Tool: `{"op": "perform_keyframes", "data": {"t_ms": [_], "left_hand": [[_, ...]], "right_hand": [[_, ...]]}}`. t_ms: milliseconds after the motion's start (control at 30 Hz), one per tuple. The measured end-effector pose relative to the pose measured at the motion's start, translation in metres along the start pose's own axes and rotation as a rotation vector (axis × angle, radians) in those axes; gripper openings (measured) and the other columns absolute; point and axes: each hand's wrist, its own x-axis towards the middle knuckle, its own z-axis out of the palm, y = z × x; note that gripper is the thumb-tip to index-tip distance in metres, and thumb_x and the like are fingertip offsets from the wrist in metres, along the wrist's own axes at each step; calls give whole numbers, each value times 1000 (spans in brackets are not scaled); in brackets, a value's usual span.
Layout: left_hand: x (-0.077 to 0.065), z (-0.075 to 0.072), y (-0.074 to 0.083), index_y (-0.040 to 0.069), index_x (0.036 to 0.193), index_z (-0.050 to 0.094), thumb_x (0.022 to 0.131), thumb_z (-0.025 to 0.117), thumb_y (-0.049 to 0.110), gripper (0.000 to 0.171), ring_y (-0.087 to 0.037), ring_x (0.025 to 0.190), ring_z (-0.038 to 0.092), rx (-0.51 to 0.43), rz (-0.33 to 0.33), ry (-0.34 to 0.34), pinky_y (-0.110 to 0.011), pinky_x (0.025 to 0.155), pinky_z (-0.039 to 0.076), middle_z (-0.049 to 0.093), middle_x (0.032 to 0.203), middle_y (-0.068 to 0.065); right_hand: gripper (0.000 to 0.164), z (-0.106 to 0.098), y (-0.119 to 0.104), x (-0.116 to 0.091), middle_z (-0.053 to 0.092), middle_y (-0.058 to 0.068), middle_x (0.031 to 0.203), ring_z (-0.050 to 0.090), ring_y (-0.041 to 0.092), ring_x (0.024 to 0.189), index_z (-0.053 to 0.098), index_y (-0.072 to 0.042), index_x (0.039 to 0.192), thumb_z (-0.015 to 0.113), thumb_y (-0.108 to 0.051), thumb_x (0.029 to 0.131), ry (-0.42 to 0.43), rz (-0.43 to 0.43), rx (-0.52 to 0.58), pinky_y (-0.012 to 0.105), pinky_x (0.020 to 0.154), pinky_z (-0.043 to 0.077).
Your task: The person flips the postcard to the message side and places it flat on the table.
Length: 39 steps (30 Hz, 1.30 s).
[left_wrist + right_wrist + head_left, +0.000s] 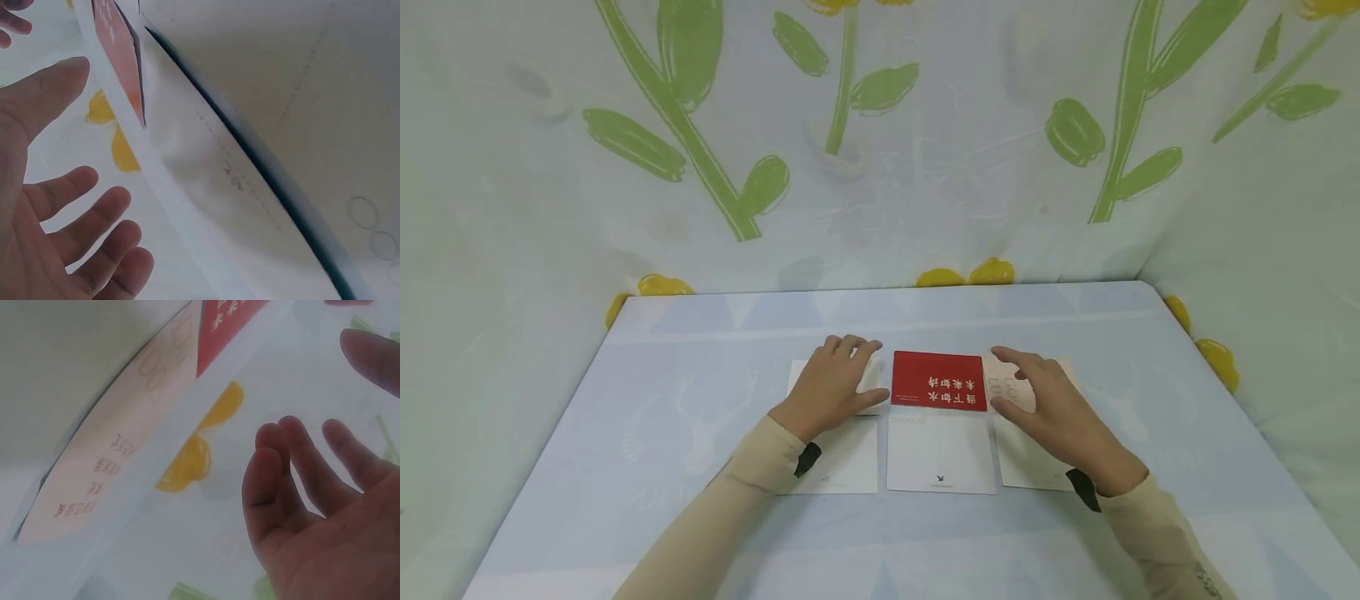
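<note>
Postcards lie in two rows on the table. A red card [928,382] with white characters sits mid back row, above a white card [942,450] with a small dark bird mark. My left hand [831,385], fingers relaxed and apart, hovers over the white card [872,379] at back left, partly hiding it. Below that is another white card [853,458]. My right hand [1060,408] is held over the pale pink lettered card [125,437] at back right, thumb and fingers spread, holding nothing. A white card [1026,462] lies under its wrist.
The pale blue table [700,533] has faint printed patterns. A white cloth [940,192] with green stems and yellow flowers hangs behind its far edge and along both sides. Dark bands [807,460] show at the wrists, below beige sleeves.
</note>
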Motion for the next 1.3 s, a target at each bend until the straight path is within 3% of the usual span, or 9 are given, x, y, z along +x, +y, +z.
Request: {"op": "perform_keyframes", "data": {"t_ms": [233, 500, 700, 933, 1133, 1300], "left_hand": [[15, 5, 2, 9, 144, 54, 88, 77, 48, 72, -35, 126, 50, 16, 16, -26, -48, 100, 46, 57, 137, -13], [30, 9, 6, 11, 148, 51, 88, 74, 53, 76, -34, 134, 42, 28, -11, -136, -48, 107, 40, 51, 145, -12], [35, 12, 9, 11, 147, 51, 86, 75, 55, 79, -35, 136, 40, 33, -16, -174, -49, 109, 38, 49, 147, -12], [40, 17, 11, 11, 146, 51, 85, 72, 62, 83, -35, 136, 40, 64, -7, -188, -49, 109, 39, 48, 148, -13], [42, 17, 14, 10, 146, 51, 84, 72, 64, 85, -35, 136, 39, 66, -2, -207, -50, 109, 38, 47, 148, -14], [43, 21, 14, 9, 145, 52, 84, 72, 64, 84, -35, 137, 38, 78, -5, -214, -50, 109, 37, 47, 148, -14]], "right_hand": [[74, -2, 3, -3, 49, 17, 147, 50, 38, 123, 40, -9, 154, 77, -17, 91, -10, 48, -23, 56, 91, 52], [75, -3, 9, -3, 47, 18, 148, 47, 38, 125, 38, -8, 154, 77, -18, 91, -15, 39, -20, 59, 94, 49], [77, -1, 14, 1, 46, 18, 149, 43, 38, 129, 38, -9, 154, 78, -19, 89, -35, 41, -22, 61, 98, 46], [77, 7, 19, 16, 44, 15, 153, 37, 37, 140, 37, -9, 155, 77, -22, 90, -95, 44, -21, 64, 113, 27], [79, 17, 21, 28, 46, 16, 151, 40, 39, 133, 39, -12, 155, 79, -24, 88, -126, 69, -60, 61, 102, 42], [81, 24, 22, 39, 48, 20, 148, 42, 42, 129, 40, -11, 154, 82, -27, 86, -166, 78, -116, 62, 101, 41]]}}
